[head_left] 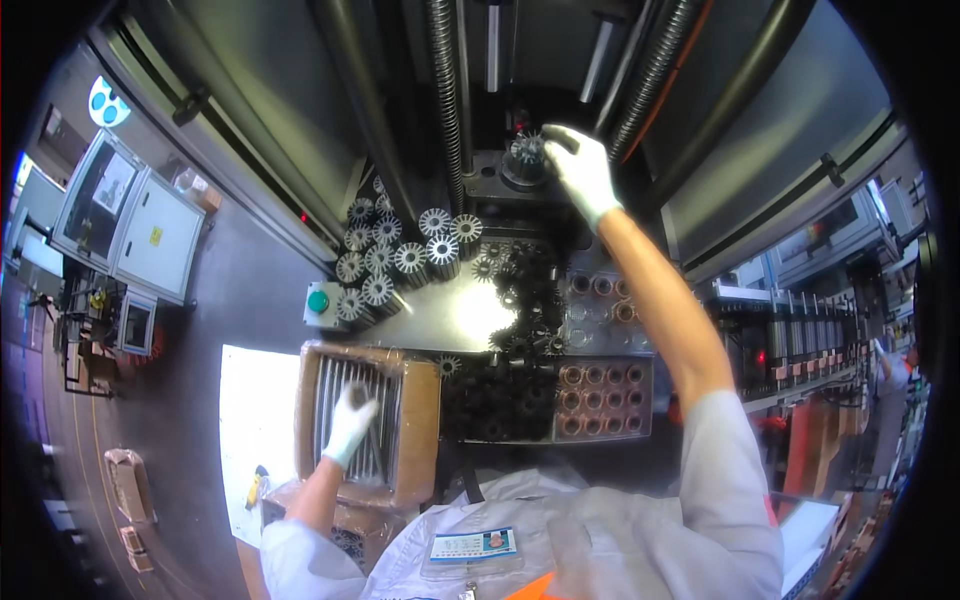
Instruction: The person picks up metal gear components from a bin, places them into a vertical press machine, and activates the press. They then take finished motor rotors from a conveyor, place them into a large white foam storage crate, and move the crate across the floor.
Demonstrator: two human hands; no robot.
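My right hand, in a white glove, reaches far forward into the machine. Its curled fingers are at the right edge of a slotted metal core, which sits on a round dark fixture. My left hand, also gloved in white, is down at an open cardboard box on the near left. Long thin metal shafts lie side by side in that box. The left fingers curl over the shafts, and a small greyish patch shows between thumb and fingers; what they grip is unclear.
Several slotted cores stand left of the fixture. Dark toothed pieces are heaped in the middle. Right of them is a tray of copper-coloured rings. A green push button is at the left. Vertical rods and a spring-like hose flank the fixture.
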